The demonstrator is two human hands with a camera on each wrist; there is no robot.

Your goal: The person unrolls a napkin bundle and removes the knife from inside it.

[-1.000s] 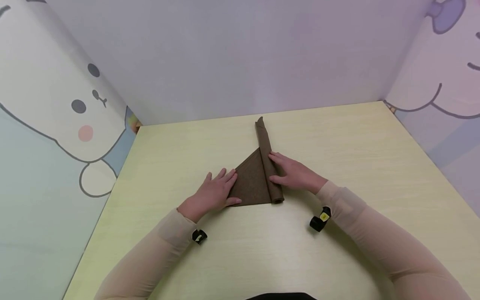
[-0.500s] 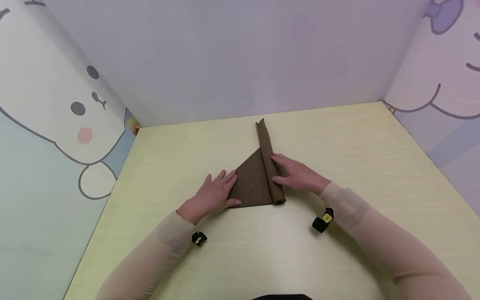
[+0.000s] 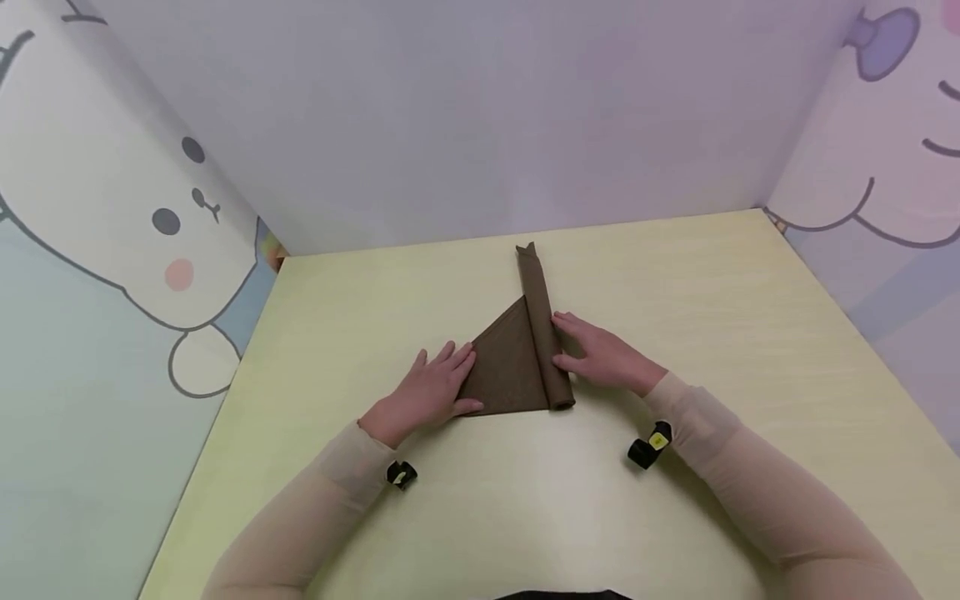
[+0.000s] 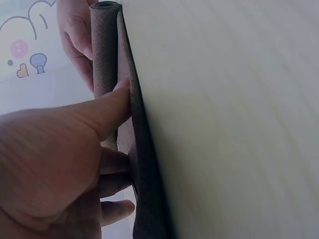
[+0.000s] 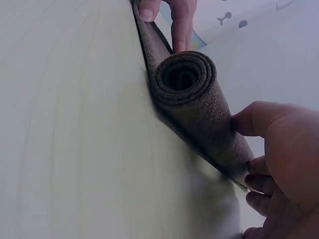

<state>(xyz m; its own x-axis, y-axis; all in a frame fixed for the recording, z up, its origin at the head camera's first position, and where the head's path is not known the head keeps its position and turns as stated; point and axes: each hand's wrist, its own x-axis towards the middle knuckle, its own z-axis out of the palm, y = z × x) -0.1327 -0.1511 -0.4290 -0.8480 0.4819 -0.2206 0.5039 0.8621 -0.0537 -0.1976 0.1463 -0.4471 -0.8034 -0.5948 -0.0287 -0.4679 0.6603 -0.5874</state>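
We see the brown fabric roll [image 3: 546,350] on the wood-grain table [image 3: 495,500], its flat, tapering flap [image 3: 506,371] to the left. Since a second ago, the roll has shifted slightly right, widening the exposed flap. The left hand [image 3: 420,392], fingers spread, rests on the flap; the right hand [image 3: 603,358], thumb and fingers parted, touches the roll's right side. The roll's near end is a fuzzy, hollow spiral.
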